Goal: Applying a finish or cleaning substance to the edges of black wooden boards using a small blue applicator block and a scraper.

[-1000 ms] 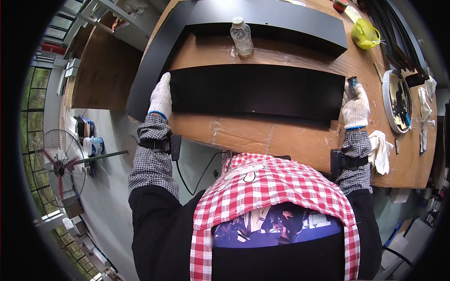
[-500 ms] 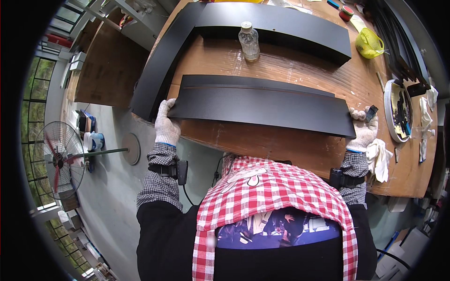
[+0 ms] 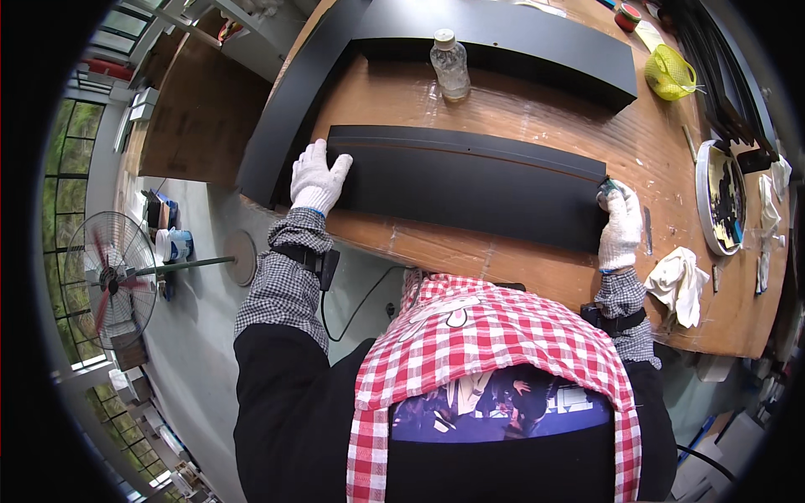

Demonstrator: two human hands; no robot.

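A long black panel piece point(image 3: 465, 189) lies across the near part of the table, with a narrow groove along its far side. My left hand point(image 3: 319, 178), in a white knit glove, rests at its left end with fingers spread and the thumb against the panel. At the right end, my gloved right hand point(image 3: 619, 225) is closed. Its fingertips pinch a small dark pad point(image 3: 605, 183) at the panel's far right corner. Beyond the panel stands a clear bottle point(image 3: 450, 67) with a white cap.
Other black panels point(image 3: 503, 50) frame the left and far sides. To the right are a white cloth point(image 3: 677, 287), a round tray point(image 3: 708, 226) with dark smears, a yellow net bag point(image 3: 669, 74) and a red tin point(image 3: 626, 17). Brown cardboard point(image 3: 537, 293) covers the table.
The panel has been set flatter, showing its wide face. My left hand has loosened from its end grip and spread its fingers. My right hand has moved left, bringing the dark pad to the corner.
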